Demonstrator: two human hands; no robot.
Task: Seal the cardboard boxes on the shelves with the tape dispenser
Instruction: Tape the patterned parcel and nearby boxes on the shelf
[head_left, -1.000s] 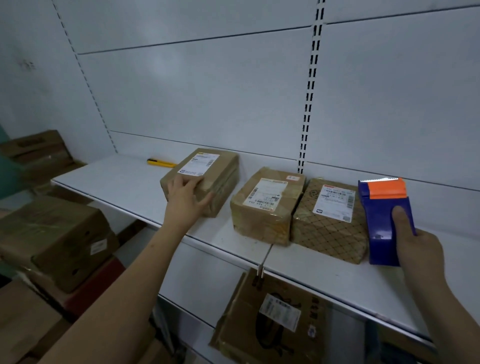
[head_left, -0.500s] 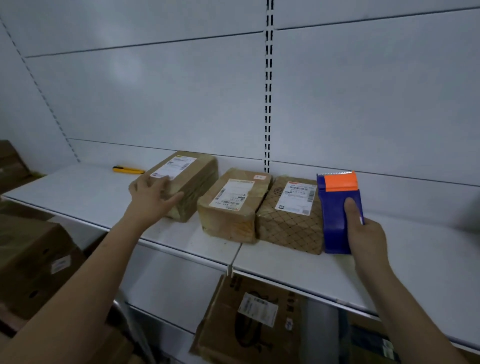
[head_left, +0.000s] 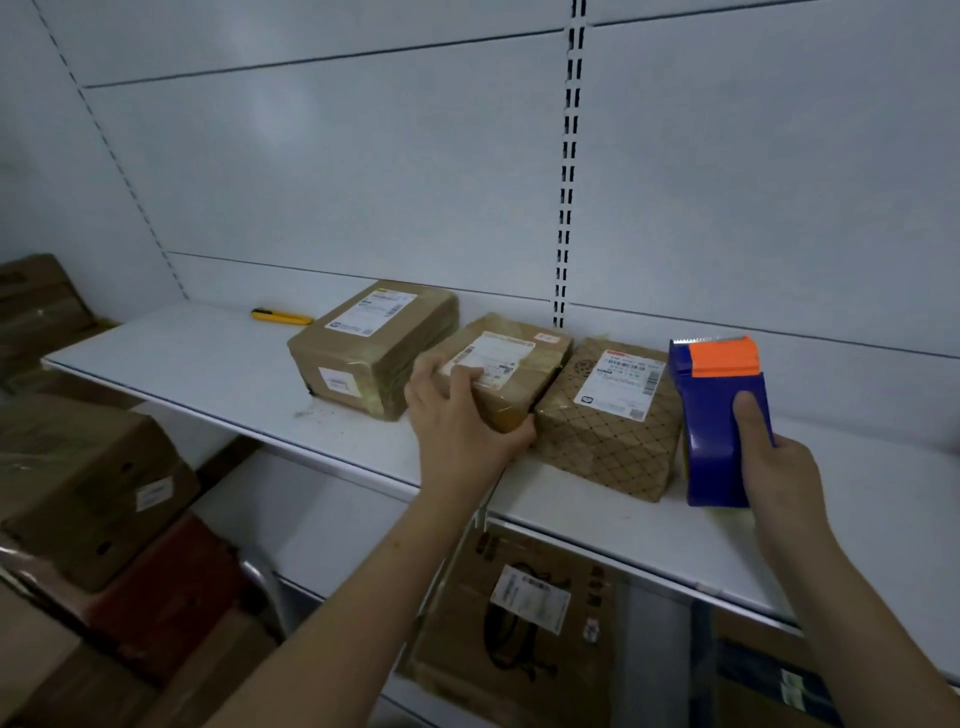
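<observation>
Now your left hand (head_left: 457, 421) grips the near corner of the middle box (head_left: 511, 364) on the white shelf (head_left: 208, 358), between two other parcels, while your right hand (head_left: 779, 473) clasps the blue tape dispenser (head_left: 717, 415) upright, just beside the patterned box (head_left: 608, 431)

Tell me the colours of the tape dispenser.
Blue body with an orange top, seen in the head view: tape dispenser.

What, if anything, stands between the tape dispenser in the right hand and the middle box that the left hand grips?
The patterned box sits between the tape dispenser and the middle box.
</observation>
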